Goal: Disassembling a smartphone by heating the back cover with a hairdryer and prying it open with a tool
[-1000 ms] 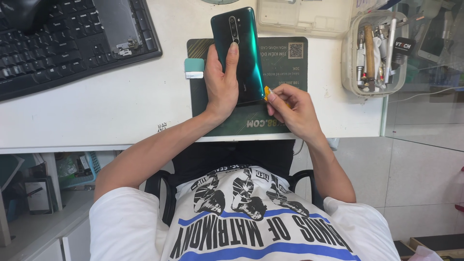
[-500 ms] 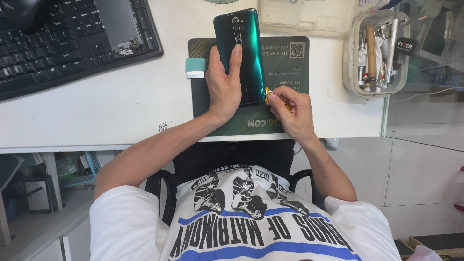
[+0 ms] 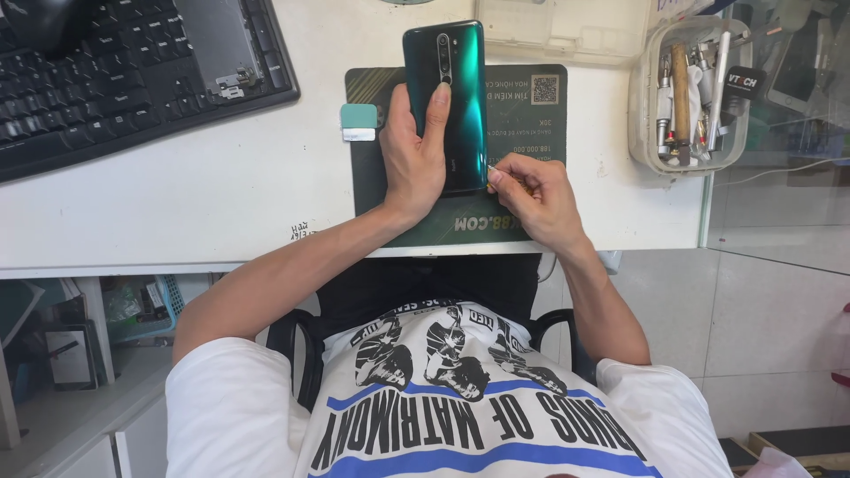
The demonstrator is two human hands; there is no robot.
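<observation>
A person in a white printed T-shirt (image 3: 443,416) is sitting at a white desk (image 3: 221,195), seen from above, both forearms reaching forward onto a dark green work mat (image 3: 540,133) at the desk's near edge. The left hand (image 3: 416,164) is lying flat over a glossy green phone (image 3: 460,97), which is resting back-up on the mat; the fingers are extended, one reaching toward the camera strip, apparently pinning the phone so it is not sliding. The right hand (image 3: 540,199) is pinched closed around a thin pick (image 3: 496,173), whose tip is meeting the phone's right edge, seemingly at the seam. Just left of the mat, a small teal and white card (image 3: 358,122) is lying. Farther back, a black keyboard (image 3: 115,80) is sitting at the left, a clear plastic box (image 3: 567,31) is sitting beyond the phone, and a clear tub of tools (image 3: 691,97) is standing at the right, within easy reach.
</observation>
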